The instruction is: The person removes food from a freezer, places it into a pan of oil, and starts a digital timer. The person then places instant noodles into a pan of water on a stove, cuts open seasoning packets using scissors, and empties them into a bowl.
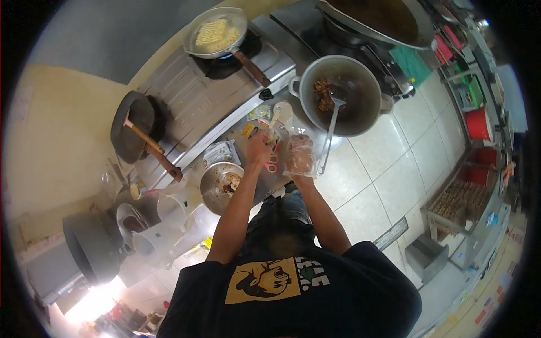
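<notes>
My left hand [259, 149] is over the steel counter, its fingers closed on something small that I cannot make out. My right hand [300, 156] is beside it, inside a clear plastic bag or loose glove [292, 168] that blurs its fingers. Just beyond both hands lies a pale spoon or scoop [283, 112]. Between them are what look like pink scissor handles [271, 163]. Small seasoning packets [259, 114] are scattered near my left hand. A silver packet [221, 152] and a steel bowl [211, 188] with food scraps or wrappers are to its left.
A pan [217, 52] with noodles sits over a lit burner, its wooden handle [251, 67] pointing toward me. A large pot [360, 79] holds brown meat and a long ladle [331, 132]. A dark wok [133, 124] and plastic jugs [179, 207] stand left. Tiled floor [360, 186] shows right.
</notes>
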{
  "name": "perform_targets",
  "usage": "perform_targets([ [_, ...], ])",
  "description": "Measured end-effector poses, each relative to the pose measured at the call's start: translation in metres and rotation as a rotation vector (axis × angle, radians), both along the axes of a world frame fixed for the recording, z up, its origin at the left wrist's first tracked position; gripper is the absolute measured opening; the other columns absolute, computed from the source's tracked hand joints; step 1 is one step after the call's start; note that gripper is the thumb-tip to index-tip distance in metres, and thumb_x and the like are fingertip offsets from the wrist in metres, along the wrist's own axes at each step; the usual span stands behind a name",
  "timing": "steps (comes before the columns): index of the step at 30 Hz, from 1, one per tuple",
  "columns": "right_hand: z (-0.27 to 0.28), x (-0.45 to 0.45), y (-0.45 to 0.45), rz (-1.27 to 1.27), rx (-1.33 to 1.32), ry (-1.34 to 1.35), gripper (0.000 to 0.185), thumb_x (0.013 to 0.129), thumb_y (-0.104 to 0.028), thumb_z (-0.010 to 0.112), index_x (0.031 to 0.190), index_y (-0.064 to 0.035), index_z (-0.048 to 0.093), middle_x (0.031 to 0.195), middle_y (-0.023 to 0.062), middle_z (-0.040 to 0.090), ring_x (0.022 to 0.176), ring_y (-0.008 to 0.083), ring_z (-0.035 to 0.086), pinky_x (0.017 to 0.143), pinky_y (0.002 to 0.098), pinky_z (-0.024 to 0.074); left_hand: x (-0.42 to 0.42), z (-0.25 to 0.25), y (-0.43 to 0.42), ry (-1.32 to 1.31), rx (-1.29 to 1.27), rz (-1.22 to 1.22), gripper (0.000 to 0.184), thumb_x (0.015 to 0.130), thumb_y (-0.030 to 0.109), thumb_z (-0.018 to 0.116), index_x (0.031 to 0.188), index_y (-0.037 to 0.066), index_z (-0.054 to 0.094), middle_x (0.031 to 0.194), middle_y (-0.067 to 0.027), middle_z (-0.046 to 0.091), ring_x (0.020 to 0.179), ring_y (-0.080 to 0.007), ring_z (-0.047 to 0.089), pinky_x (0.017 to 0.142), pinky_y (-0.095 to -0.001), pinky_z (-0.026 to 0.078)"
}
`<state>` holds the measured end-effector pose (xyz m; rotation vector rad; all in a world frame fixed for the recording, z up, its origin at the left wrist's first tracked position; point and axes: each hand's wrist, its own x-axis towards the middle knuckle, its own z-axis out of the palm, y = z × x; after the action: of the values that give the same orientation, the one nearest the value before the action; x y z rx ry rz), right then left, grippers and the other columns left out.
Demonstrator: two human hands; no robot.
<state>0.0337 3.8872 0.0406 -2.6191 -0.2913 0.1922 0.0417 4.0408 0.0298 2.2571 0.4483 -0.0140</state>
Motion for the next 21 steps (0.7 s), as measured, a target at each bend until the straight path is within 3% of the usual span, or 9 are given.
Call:
perform_targets([
  [4, 0.061, 0.009, 0.013, 0.083, 0.33, -0.276, 0.047, 0.076, -0.016, 0.065, 0.122, -0.0071, 0.055, 0.115, 0.018, 0.058, 0.111, 0.0353, 0.053, 0.094, 0.0433, 0.0428, -0.005, 0.039, 0.034, 0.021, -0.207, -0.214, 0.029, 0.067, 0.008, 0.078, 0.089, 0.002, 0.059, 0.072, -0.0096, 0.064, 0.069, -0.0166, 0.062, 0.062, -0.0309, 0.049],
  [6, 0.068, 0.019, 0.005, 0.378, 0.435, 0.145, 0.038, 0.078, -0.015, 0.066, 0.115, -0.0088, 0.06, 0.108, 0.0169, 0.061, 0.102, 0.033, 0.058, 0.089, 0.0427, 0.0464, -0.012, 0.069, 0.039, -0.038, -0.24, -0.336, 0.032, 0.066, 0.009, 0.079, 0.091, 0.002, 0.06, 0.071, -0.0095, 0.063, 0.067, -0.0134, 0.06, 0.061, -0.0291, 0.048],
  [8, 0.033, 0.021, -0.004, 0.533, 0.365, -0.007, 0.028, 0.082, -0.011, 0.066, 0.109, -0.0067, 0.062, 0.097, 0.0125, 0.065, 0.088, 0.026, 0.064, 0.076, 0.0385, 0.0517, -0.02, 0.113, 0.039, 0.082, -0.281, -0.374, 0.038, 0.072, 0.015, 0.079, 0.102, 0.003, 0.059, 0.081, -0.0094, 0.065, 0.072, -0.016, 0.062, 0.065, -0.0312, 0.05],
  [9, 0.035, 0.022, -0.008, 0.408, 0.771, 0.401, 0.025, 0.083, -0.01, 0.066, 0.108, -0.0053, 0.063, 0.092, 0.0109, 0.066, 0.083, 0.0222, 0.065, 0.071, 0.0356, 0.0523, -0.028, 0.12, 0.038, 0.067, -0.288, -0.338, 0.038, 0.072, 0.015, 0.079, 0.102, 0.003, 0.059, 0.081, -0.0094, 0.065, 0.072, -0.016, 0.062, 0.065, -0.0312, 0.05],
  [10, 0.045, 0.022, -0.006, 0.248, 1.147, 0.829, 0.022, 0.085, -0.009, 0.066, 0.106, -0.0039, 0.063, 0.088, 0.0093, 0.066, 0.079, 0.0183, 0.066, 0.066, 0.0326, 0.053, -0.04, 0.126, 0.036, -0.056, -0.44, -0.132, 0.039, 0.077, 0.017, 0.076, 0.108, 0.002, 0.057, 0.089, -0.0092, 0.065, 0.075, -0.0157, 0.062, 0.069, -0.0304, 0.05],
  [14, 0.075, 0.02, 0.013, 0.247, 1.112, 0.677, 0.012, 0.085, -0.004, 0.065, 0.092, 0.0034, 0.061, 0.083, 0.0125, 0.067, 0.065, 0.0157, 0.064, 0.058, 0.028, 0.0532, -0.098, 0.116, 0.021, -0.389, -0.959, 0.304, 0.038, 0.084, 0.02, 0.071, 0.115, 0.005, 0.055, 0.097, -0.0046, 0.063, 0.081, -0.0124, 0.059, 0.069, -0.0287, 0.051],
  [18, 0.096, 0.004, 0.044, 0.418, 0.978, 0.885, 0.016, 0.084, -0.013, 0.068, 0.087, 0.0009, 0.061, 0.075, 0.011, 0.065, 0.062, 0.0174, 0.064, 0.057, 0.0285, 0.0544, -0.124, 0.1, -0.019, -0.613, -1.041, 0.659, 0.026, 0.089, 0.014, 0.064, 0.112, 0.004, 0.058, 0.098, 0.003, 0.062, 0.073, -0.0039, 0.056, 0.06, -0.0217, 0.047],
  [20, 0.065, 0.007, 0.048, 0.487, 1.109, 0.872, 0.022, 0.085, -0.021, 0.067, 0.089, -0.0007, 0.062, 0.074, 0.0118, 0.066, 0.064, 0.023, 0.065, 0.057, 0.0336, 0.0536, -0.134, 0.118, -0.011, -0.713, -0.988, 0.779, 0.024, 0.087, 0.016, 0.067, 0.107, 0.004, 0.06, 0.093, 0.002, 0.061, 0.082, -0.0066, 0.056, 0.074, -0.022, 0.045],
  [21, 0.021, 0.017, 0.051, 0.645, 0.844, 0.445, 0.024, 0.086, -0.025, 0.065, 0.087, -0.0013, 0.063, 0.074, 0.0139, 0.066, 0.064, 0.0274, 0.065, 0.058, 0.0377, 0.0524, -0.146, 0.118, -0.004, -0.78, -0.943, 0.841, 0.024, 0.087, 0.016, 0.067, 0.107, 0.004, 0.06, 0.093, 0.002, 0.061, 0.082, -0.0066, 0.056, 0.074, -0.022, 0.045],
])
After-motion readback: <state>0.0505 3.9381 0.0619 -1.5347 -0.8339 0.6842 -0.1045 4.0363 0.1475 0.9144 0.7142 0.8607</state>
